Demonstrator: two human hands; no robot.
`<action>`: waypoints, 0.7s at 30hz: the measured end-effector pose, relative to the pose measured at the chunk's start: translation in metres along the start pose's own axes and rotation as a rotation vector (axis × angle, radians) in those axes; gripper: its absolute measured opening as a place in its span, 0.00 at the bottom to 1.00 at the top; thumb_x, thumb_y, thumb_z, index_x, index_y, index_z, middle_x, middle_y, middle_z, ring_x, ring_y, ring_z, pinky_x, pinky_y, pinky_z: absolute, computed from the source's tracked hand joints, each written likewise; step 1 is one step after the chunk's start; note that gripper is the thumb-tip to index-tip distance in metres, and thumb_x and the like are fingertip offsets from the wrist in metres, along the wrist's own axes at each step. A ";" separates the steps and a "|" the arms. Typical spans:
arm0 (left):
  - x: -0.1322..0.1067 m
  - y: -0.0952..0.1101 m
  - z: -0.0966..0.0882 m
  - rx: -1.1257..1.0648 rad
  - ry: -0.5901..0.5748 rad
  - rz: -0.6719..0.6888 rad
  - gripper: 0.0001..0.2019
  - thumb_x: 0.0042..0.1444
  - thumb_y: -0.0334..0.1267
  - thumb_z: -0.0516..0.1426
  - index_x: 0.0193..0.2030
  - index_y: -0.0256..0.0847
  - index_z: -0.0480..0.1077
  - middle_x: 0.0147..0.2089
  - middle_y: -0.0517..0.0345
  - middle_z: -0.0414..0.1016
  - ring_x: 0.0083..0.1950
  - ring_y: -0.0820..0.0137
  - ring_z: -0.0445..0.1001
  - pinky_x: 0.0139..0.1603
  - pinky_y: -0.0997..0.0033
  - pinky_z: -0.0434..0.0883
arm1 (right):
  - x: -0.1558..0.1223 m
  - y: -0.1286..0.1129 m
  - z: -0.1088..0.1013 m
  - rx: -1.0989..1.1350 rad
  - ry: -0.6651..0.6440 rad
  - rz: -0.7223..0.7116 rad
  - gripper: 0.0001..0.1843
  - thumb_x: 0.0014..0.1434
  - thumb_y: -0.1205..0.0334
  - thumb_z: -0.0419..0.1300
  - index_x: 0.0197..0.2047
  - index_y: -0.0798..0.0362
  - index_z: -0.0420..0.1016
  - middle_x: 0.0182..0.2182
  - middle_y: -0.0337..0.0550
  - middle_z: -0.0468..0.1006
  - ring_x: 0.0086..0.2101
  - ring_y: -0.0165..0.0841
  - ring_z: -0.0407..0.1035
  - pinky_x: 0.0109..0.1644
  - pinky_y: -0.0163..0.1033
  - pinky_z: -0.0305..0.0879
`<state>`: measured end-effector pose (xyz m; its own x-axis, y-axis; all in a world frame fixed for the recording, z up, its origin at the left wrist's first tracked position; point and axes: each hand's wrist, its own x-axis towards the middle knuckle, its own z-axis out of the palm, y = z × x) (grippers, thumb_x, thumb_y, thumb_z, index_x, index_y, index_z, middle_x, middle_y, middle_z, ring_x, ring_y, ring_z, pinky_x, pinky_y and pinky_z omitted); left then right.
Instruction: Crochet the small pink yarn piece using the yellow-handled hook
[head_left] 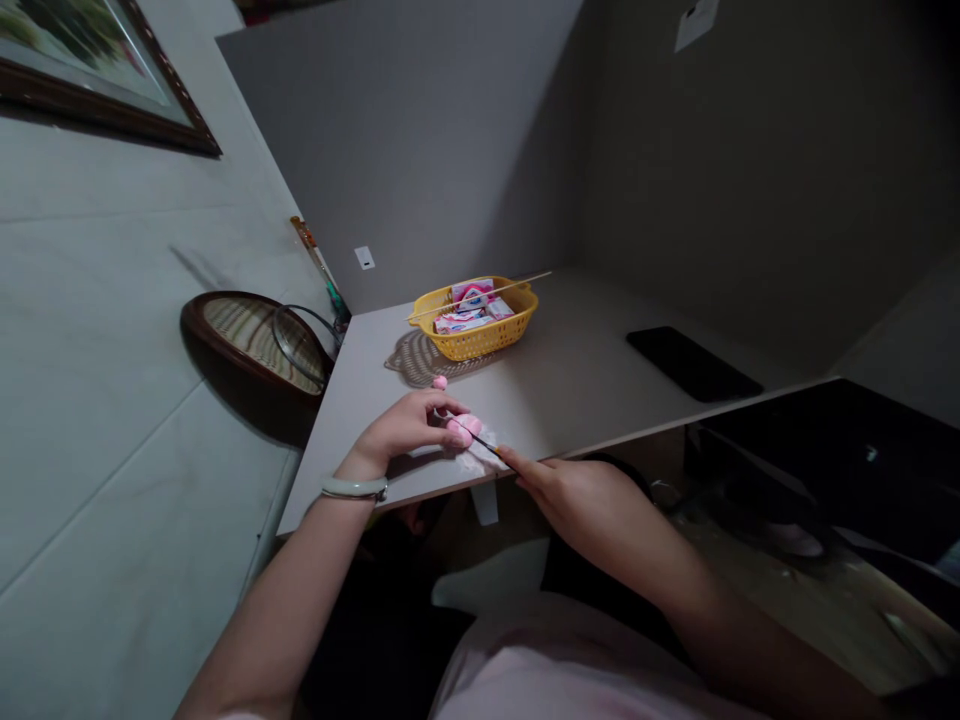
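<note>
And here's the left hand (405, 428), curled and gripping a fluffy pink bundle (465, 430) right by the edge of the pale grey table (570, 370)! The right hand (570, 495) pinches a thin dark rod (480, 440), its tip in at the pink fluff. A tiny pink ball (440, 382) sits just beyond, with a yellow plastic basket (431, 300) of small boxes farther back.

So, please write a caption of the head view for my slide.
Left hand holds a pink fluffy piece while right hand points a thin tool at it.
</note>
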<state>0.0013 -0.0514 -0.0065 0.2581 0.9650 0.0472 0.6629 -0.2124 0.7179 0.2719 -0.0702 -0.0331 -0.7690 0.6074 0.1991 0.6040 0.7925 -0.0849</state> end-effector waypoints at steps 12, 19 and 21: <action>0.000 0.000 0.000 -0.011 0.004 -0.055 0.24 0.44 0.43 0.68 0.49 0.38 0.78 0.43 0.53 0.78 0.40 0.67 0.72 0.42 0.68 0.68 | -0.001 0.002 0.004 0.020 0.025 -0.002 0.31 0.66 0.70 0.50 0.70 0.48 0.57 0.33 0.42 0.83 0.28 0.33 0.76 0.27 0.35 0.55; 0.001 -0.004 -0.001 0.019 0.027 0.008 0.22 0.46 0.44 0.68 0.48 0.39 0.78 0.45 0.53 0.78 0.45 0.64 0.73 0.47 0.66 0.68 | 0.020 -0.008 0.011 -0.026 0.040 0.036 0.32 0.65 0.68 0.53 0.71 0.48 0.56 0.30 0.41 0.82 0.25 0.34 0.75 0.23 0.38 0.45; 0.000 -0.005 -0.001 -0.021 0.011 -0.028 0.24 0.44 0.44 0.68 0.49 0.38 0.77 0.43 0.53 0.78 0.42 0.66 0.72 0.43 0.68 0.68 | 0.016 -0.006 0.009 0.015 0.028 0.025 0.32 0.64 0.69 0.53 0.70 0.48 0.57 0.30 0.41 0.82 0.25 0.34 0.75 0.23 0.38 0.46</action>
<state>-0.0028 -0.0497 -0.0098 0.2319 0.9721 0.0344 0.6551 -0.1823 0.7332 0.2539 -0.0646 -0.0385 -0.7477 0.6253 0.2237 0.6193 0.7781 -0.1049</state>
